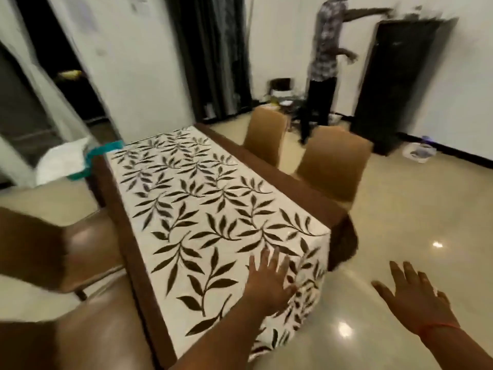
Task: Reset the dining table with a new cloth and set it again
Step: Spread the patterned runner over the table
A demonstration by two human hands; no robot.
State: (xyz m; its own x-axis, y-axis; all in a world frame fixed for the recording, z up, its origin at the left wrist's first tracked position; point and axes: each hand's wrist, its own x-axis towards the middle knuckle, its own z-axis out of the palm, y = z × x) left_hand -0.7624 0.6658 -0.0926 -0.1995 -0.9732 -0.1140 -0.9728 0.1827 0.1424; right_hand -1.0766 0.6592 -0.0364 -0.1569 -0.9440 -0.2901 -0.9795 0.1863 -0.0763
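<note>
Here the left hand (269,283) is pressing flat, fingers spread, on the leaf-patterned cloth (202,209) at the near end of the bench (314,201); the right hand (416,297) is hovering spread over the floor (400,222), beside the cloth's hanging corner.

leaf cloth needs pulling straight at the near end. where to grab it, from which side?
Probably the near-right corner of the leaf cloth, where it drops off the table and bunches into loose folds just below the left hand. Come from the open floor side with the right hand: the folds hang free there to pinch, while on top the cloth lies flat with nothing to grip.
</note>
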